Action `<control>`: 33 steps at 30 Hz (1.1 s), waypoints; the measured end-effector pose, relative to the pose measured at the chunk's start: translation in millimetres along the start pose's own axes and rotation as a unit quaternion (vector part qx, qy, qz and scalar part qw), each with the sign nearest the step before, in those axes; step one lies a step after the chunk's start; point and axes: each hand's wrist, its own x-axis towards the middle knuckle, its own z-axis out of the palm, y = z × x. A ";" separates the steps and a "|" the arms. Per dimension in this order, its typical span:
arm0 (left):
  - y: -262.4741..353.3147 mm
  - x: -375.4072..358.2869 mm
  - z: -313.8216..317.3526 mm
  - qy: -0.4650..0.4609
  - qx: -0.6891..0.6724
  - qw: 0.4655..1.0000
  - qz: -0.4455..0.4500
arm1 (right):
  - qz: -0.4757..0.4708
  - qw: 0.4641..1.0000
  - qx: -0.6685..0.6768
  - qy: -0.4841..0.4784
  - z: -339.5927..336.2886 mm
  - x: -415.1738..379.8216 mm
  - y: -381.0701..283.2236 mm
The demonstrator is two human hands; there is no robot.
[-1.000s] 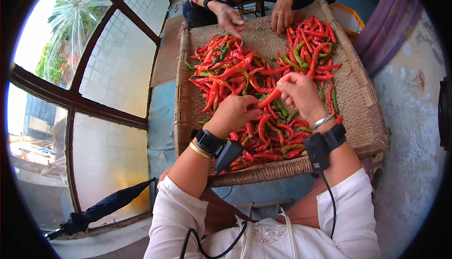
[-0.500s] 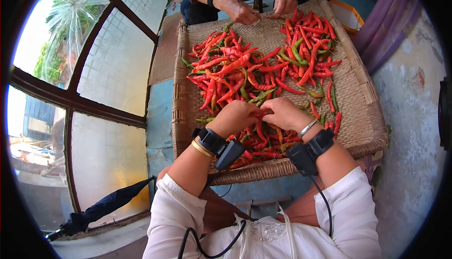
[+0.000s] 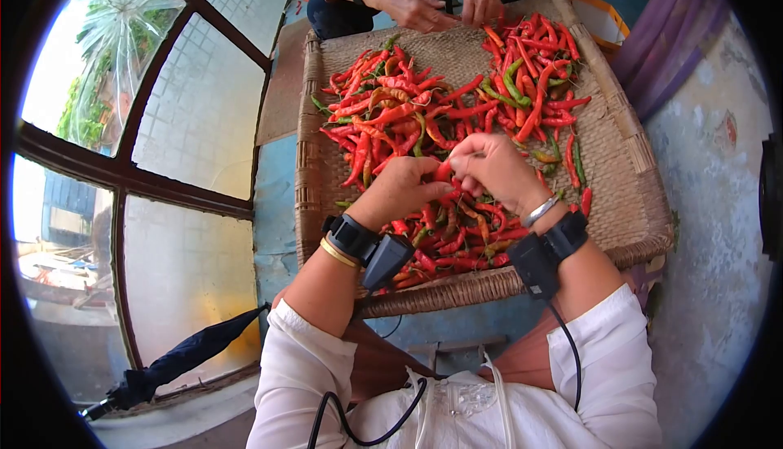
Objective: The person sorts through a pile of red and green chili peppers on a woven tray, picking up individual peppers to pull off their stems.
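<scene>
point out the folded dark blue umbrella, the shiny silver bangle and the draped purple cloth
folded dark blue umbrella [image 3: 193,352], head view, furled canopy
silver bangle [image 3: 541,211], head view, middle of band
purple cloth [image 3: 669,41], head view, hanging folds

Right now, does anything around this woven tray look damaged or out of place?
Yes, the upper-left windowpane looks cracked: pale lines fan out from one spot. The wall on the right looks blotchy, its surface apparently worn.

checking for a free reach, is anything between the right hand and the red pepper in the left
Nothing visible stands between the right hand and the red pepper pinched in the left hand. The right hand's fingers are at the pepper; whether they touch it, I can't tell.
</scene>
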 end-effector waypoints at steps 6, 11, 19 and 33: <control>-21.9 -4.1 -17.6 0.022 0.155 0.988 0.001 | -0.056 0.931 0.307 0.189 -41.3 13.5 -2.7; -25.0 -9.5 -14.0 -0.051 0.281 0.957 -0.048 | 0.081 0.904 0.373 0.195 -32.1 8.7 10.6; -25.0 -4.2 -12.4 -0.062 0.358 0.931 -0.026 | 0.051 0.988 0.140 0.039 -13.4 5.7 9.7; 5.3 -3.6 -3.2 0.051 -0.010 0.989 0.138 | 0.059 0.987 0.144 -0.042 -1.0 0.7 13.9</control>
